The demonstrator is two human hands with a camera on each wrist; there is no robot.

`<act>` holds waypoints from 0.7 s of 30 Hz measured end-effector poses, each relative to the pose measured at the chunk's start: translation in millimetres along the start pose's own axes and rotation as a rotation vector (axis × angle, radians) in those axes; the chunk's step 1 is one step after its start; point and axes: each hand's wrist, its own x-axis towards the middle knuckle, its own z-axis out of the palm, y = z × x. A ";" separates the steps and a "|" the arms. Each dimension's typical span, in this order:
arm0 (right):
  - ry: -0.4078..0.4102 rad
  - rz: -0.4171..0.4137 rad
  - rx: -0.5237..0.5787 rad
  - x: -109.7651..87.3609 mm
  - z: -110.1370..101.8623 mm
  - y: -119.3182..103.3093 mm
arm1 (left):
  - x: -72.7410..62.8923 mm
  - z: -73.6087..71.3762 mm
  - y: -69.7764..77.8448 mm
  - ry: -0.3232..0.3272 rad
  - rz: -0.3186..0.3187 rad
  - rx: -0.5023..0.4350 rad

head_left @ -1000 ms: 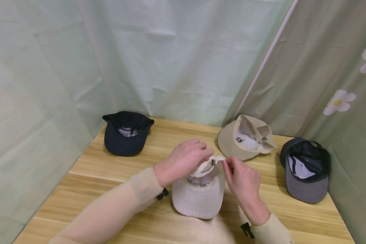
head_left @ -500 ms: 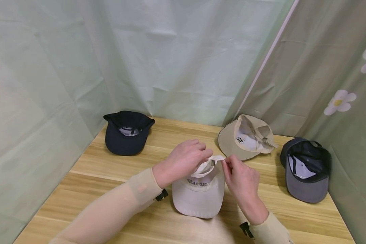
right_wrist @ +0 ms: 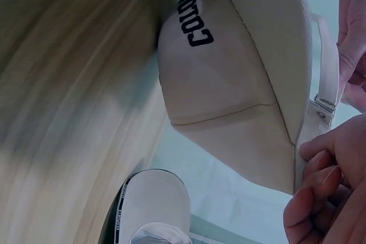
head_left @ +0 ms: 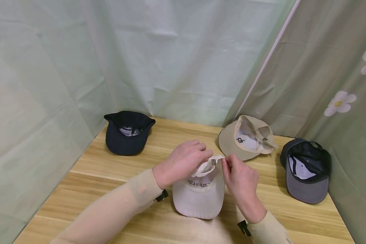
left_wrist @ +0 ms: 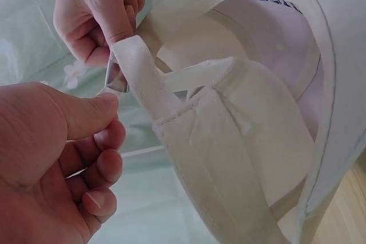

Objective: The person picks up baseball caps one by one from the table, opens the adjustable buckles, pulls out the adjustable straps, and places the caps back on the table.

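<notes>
A cream baseball cap (head_left: 198, 203) rests upside down near the table's middle, its brim toward me and dark lettering inside the front. My left hand (head_left: 187, 161) pinches the end of its back strap (left_wrist: 143, 75) beside a metal buckle (left_wrist: 117, 77), thumb against the fingers. On the other side of the buckle (right_wrist: 324, 107), my right hand (head_left: 242, 179) grips the cap's back edge between thumb and curled fingers. The strap forms a loop between the two hands. In the head view the left hand covers part of the strap.
A black cap (head_left: 126, 144) lies at the back left of the wooden table (head_left: 100, 169). Behind the right hand is a beige cap (head_left: 228, 140), and farther right a dark grey cap (head_left: 306, 188). Pale curtains (head_left: 183, 61) enclose the back and sides.
The right hand and forearm have shifted slightly left. Both hands keep hold of the cap at its strap, and the other caps stay where they were.
</notes>
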 end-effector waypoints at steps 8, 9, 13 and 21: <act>-0.064 0.139 -0.017 4.3 -7.4 8.5 | -4.9 -11.3 -7.9 -0.039 -0.086 -0.030; -0.065 0.141 -0.014 5.8 -8.3 8.9 | -5.2 -13.1 -9.6 -0.036 -0.104 -0.038; -0.070 0.100 0.000 9.9 -11.2 9.1 | -4.4 -15.5 -12.9 -0.026 -0.135 -0.075; -0.045 0.027 -0.049 5.7 -11.2 14.9 | -2.1 -8.4 -11.9 -0.027 -0.149 -0.097</act>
